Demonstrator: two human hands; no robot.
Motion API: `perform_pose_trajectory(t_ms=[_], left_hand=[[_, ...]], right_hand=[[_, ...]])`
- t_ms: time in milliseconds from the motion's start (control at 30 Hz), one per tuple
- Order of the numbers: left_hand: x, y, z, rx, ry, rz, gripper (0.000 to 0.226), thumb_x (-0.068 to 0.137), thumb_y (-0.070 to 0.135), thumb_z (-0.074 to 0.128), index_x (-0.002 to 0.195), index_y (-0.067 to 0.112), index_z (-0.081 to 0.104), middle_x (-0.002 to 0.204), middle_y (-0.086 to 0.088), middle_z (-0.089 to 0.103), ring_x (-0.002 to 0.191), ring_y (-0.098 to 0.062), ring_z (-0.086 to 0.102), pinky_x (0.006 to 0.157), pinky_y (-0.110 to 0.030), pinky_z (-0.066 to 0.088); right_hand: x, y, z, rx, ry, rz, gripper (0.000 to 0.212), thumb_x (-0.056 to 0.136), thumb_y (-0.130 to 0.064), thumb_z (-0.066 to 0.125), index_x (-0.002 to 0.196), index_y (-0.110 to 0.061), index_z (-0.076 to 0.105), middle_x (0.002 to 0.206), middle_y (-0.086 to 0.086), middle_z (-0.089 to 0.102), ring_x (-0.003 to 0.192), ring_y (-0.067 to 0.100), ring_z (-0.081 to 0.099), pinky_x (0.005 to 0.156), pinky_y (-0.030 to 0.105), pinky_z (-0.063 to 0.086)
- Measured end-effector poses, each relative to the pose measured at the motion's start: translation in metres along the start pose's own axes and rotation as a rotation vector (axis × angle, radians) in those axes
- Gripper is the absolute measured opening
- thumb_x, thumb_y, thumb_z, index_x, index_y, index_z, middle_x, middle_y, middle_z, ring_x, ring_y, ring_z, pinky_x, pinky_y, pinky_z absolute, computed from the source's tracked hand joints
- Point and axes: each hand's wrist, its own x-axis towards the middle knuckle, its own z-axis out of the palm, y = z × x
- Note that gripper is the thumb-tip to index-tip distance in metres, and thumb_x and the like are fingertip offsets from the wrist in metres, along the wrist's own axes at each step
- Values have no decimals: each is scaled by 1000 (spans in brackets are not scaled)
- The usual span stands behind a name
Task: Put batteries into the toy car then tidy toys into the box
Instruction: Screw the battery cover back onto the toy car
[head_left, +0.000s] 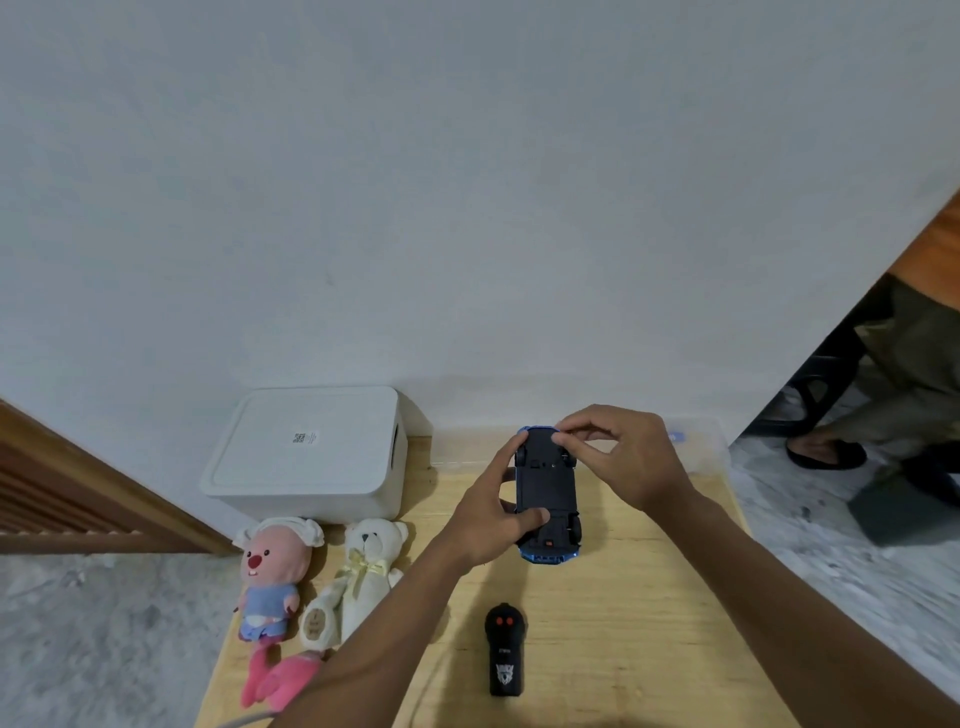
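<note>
Wooden table (649, 623), white wall (467, 208). Left hand (493, 514) grips the upturned car (546, 493); right hand (623, 457) pinches its far end. Battery step, likely; next, open its underside.

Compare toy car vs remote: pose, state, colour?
The toy car is flipped, dark underside up; the remote lies buttons up. Both hands hold the toy car, left hand gripping, right hand pinching its far end; the remote lies untouched on the table. The toy car's body is blue; the remote is black. Both are over the table.
</note>
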Motion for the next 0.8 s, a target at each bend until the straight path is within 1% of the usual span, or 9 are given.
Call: perform_pose_trajectory(t_ms=[100, 167, 233, 333, 467, 567, 633, 733, 800], left_hand=[[1, 2, -2, -10, -2, 2, 92, 89, 14, 78, 152, 59, 28, 137, 6, 54, 89, -23, 75, 83, -45, 64], [3, 3, -4, -15, -1, 7, 92, 89, 13, 78, 153, 58, 28, 136, 8, 55, 86, -19, 75, 82, -42, 65], [4, 4, -4, -12, -3, 7, 93, 89, 13, 78, 152, 59, 28, 135, 9, 55, 85, -18, 76, 81, -41, 65], [3, 3, -1, 9, -23, 20, 93, 88, 15, 78, 151, 62, 28, 135, 10, 55, 84, -14, 75, 78, -35, 64], [3, 3, 0, 3, -18, 20, 93, 88, 15, 78, 151, 60, 28, 136, 9, 54, 85, -16, 76, 79, -37, 65], [3, 4, -2, 10, -12, 9, 93, 88, 16, 78, 152, 59, 28, 136, 8, 54, 86, -19, 76, 82, -41, 65], [3, 5, -3, 9, -10, 4, 93, 88, 16, 78, 152, 59, 28, 137, 8, 54, 85, -20, 76, 83, -42, 64], [3, 4, -3, 11, -11, 1, 93, 88, 15, 78, 152, 60, 28, 139, 6, 54, 85, -19, 76, 84, -43, 64], [3, 3, -2, 8, -7, 1, 93, 88, 15, 78, 152, 60, 28, 139, 5, 53, 86, -20, 76, 85, -45, 64]], right_hand=[[-7, 3, 4, -52, -7, -28, 20, 89, -10, 76, 105, -21, 79, 95, -21, 74, 90, 1, 72, 83, 13, 56], [-7, 3, 6, -28, 14, 12, 22, 90, -12, 76, 108, -23, 79, 96, -26, 73, 90, -2, 72, 81, 13, 56], [-4, 2, 5, -2, 45, 58, 20, 88, -17, 79, 104, -29, 79, 87, -28, 73, 84, -1, 72, 75, 12, 56], [-1, 1, 6, 15, 80, 71, 19, 84, -20, 83, 91, -36, 74, 78, -19, 72, 75, 7, 71, 66, 10, 52], [-4, 3, 10, 6, 143, 21, 11, 83, -17, 84, 89, -21, 76, 79, -15, 74, 75, 5, 72, 69, 14, 57], [-10, 5, 11, -91, 147, -81, 20, 85, -14, 81, 105, -13, 79, 95, -7, 77, 82, 4, 72, 76, 16, 59], [-12, 5, 11, -85, 113, -104, 25, 90, -10, 76, 115, -12, 76, 104, -6, 76, 89, 5, 72, 80, 14, 58], [-8, 5, 11, -35, 76, -52, 25, 93, -7, 72, 115, -17, 76, 108, -15, 73, 100, 1, 70, 83, 14, 57], [-3, 4, 9, 26, 64, 29, 16, 92, -13, 75, 104, -23, 78, 98, -24, 74, 95, 2, 71, 78, 17, 59]])
